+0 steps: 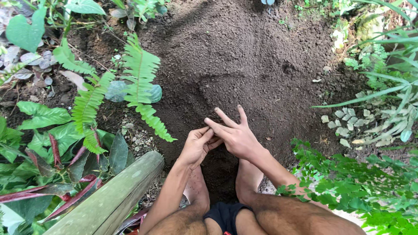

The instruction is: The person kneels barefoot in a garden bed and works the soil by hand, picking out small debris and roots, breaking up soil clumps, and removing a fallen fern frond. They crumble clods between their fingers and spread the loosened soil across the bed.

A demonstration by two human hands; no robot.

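- Foliage, left edge of frame: broad green and red-purple leaves fill the lower left, and two fern fronds [141,82] arch from the upper left toward the centre, their tips reaching the edge of the worked ground.
- Mossy concrete edging [114,198], one piece, lower left, running diagonally from the bottom edge up toward the soil.
- Left hand [197,146], lower centre: fingers curled and closed loosely over the fingers of the other hand; it holds no tool, and whether soil is pinched inside cannot be told.
- Right hand [237,135], just right of it and touching it: fingers spread and straight, dirt on the tips, grasping nothing. Hands counted: two, both the person's own; two bare knees show at the bottom edge.
- Loosened soil bed [244,61], centre to upper centre: dark, crumbly and free of weeds, with a shallow hollow directly beneath the hands. Judged from this surface, digging and clearing appear largely done; no seedling, seed or tool lies on the bed, so any planting appears not yet done.
- Pale variegated plant [348,122], one clump, right of centre at the edge of the bed.
- Leafy green shrub [361,182], lower right, with long grass-like blades above it at the right edge.
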